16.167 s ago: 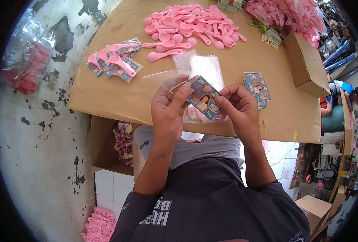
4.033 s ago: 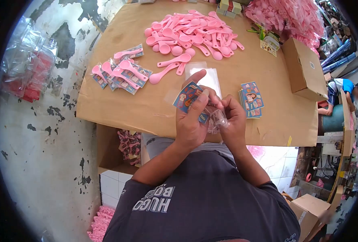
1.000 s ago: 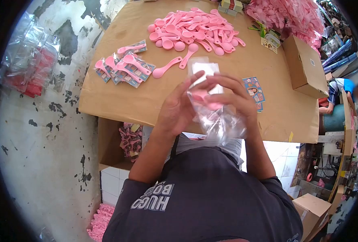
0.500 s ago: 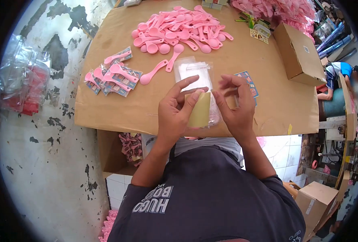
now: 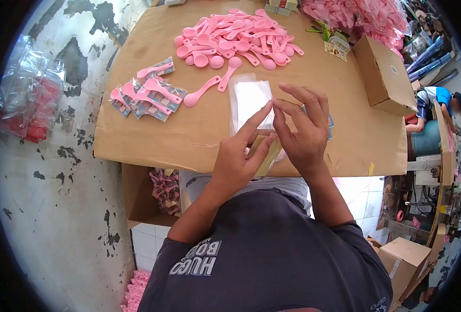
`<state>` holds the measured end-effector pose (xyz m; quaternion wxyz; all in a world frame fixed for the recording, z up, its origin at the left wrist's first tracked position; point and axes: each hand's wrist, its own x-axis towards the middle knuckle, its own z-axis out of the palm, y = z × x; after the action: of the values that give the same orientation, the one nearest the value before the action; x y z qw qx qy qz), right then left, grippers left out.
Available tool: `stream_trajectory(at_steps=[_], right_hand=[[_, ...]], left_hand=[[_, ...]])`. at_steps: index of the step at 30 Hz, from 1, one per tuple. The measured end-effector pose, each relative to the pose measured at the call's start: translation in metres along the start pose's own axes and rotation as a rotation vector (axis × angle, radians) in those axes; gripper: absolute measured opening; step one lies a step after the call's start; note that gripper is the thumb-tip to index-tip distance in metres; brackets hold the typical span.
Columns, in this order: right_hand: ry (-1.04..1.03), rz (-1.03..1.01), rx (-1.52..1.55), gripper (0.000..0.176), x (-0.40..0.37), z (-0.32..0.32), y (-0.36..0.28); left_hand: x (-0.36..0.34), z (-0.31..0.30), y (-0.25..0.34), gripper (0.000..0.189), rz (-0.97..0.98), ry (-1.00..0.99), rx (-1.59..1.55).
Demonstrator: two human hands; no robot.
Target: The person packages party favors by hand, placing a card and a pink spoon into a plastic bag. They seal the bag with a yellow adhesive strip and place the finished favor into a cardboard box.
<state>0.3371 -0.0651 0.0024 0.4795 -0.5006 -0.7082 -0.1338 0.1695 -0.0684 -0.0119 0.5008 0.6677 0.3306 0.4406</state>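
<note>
My left hand (image 5: pixel 241 156) is closed on a yellowish card (image 5: pixel 268 157), which looks to be in a clear bag. At the bag's upper edge, my right hand (image 5: pixel 303 127) has its fingertips pinched against my left index fingertip; what lies between them is too small to tell. Beyond my hands lies a stack of clear bags with a white sheet (image 5: pixel 252 102). A blue card (image 5: pixel 330 125) is partly hidden behind my right hand. Two loose pink spoons (image 5: pixel 202 92) lie left of the stack. Several packed spoons with cards (image 5: pixel 150 96) are at the left.
A large pile of pink spoons (image 5: pixel 235 39) is at the back of the table. An open cardboard box (image 5: pixel 381 75) stands at the right, near more bagged pink items (image 5: pixel 355 15). Plastic bags (image 5: pixel 30 93) hang at the left. A person (image 5: pixel 430 101) is at the far right.
My right hand has moved left to meet my left fingertips. The yellowish card is lower and more covered by my hands. The view has shifted slightly.
</note>
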Motion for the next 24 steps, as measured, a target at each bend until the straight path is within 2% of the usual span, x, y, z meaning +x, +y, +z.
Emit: stream_trajectory(at_steps=[4, 6, 7, 8, 9, 11, 12, 14, 15, 17, 18, 20, 21, 23, 24], right_hand=[[0.006, 0.028, 0.057, 0.024, 0.002, 0.001, 0.006], [0.011, 0.046, 0.079, 0.024, 0.003, -0.003, 0.009], [0.049, 0.135, 0.124, 0.02, 0.004, -0.007, 0.011], [0.088, 0.225, 0.168, 0.016, 0.005, -0.011, 0.013], [0.089, 0.228, 0.168, 0.016, 0.007, -0.014, 0.017], [0.391, 0.661, 0.728, 0.012, 0.01, -0.019, 0.027], [0.394, 0.664, 0.727, 0.012, 0.009, -0.023, 0.033], [0.446, 0.642, 1.007, 0.015, 0.005, -0.033, 0.045], [0.449, 0.643, 1.004, 0.015, 0.001, -0.038, 0.049], [0.149, 0.666, 1.223, 0.015, -0.011, -0.048, 0.048], [0.149, 0.669, 1.224, 0.015, -0.015, -0.049, 0.043], [-0.096, 0.791, 1.033, 0.012, -0.021, -0.046, 0.031], [-0.095, 0.794, 1.033, 0.012, -0.023, -0.039, 0.024], [-0.256, 0.776, 0.879, 0.013, -0.025, -0.025, 0.011], [-0.252, 0.778, 0.877, 0.013, -0.025, -0.025, 0.01]], left_hand=[[0.002, -0.009, 0.008, 0.061, -0.042, -0.08, 0.089], [0.006, -0.014, 0.023, 0.058, -0.23, -0.183, 0.135], [0.006, -0.012, 0.018, 0.058, -0.231, -0.184, 0.136], [0.004, -0.01, 0.008, 0.055, -0.207, -0.149, -0.033], [0.004, -0.007, 0.001, 0.052, -0.181, -0.112, -0.203], [0.004, -0.007, -0.003, 0.047, -0.195, -0.081, -0.261], [0.005, -0.007, -0.003, 0.042, -0.206, -0.046, -0.322], [0.007, -0.008, -0.003, 0.037, -0.218, -0.024, -0.355], [0.008, -0.008, -0.003, 0.032, -0.228, 0.003, -0.39], [0.011, -0.007, -0.008, 0.028, -0.201, 0.02, -0.421], [0.012, -0.007, -0.01, 0.024, -0.176, 0.04, -0.451], [0.013, -0.007, -0.011, 0.022, -0.154, 0.058, -0.473], [0.014, -0.006, -0.011, 0.021, -0.129, 0.075, -0.495], [0.014, -0.007, -0.013, 0.02, -0.109, 0.078, -0.469], [0.014, -0.007, -0.014, 0.019, -0.086, 0.082, -0.444]])
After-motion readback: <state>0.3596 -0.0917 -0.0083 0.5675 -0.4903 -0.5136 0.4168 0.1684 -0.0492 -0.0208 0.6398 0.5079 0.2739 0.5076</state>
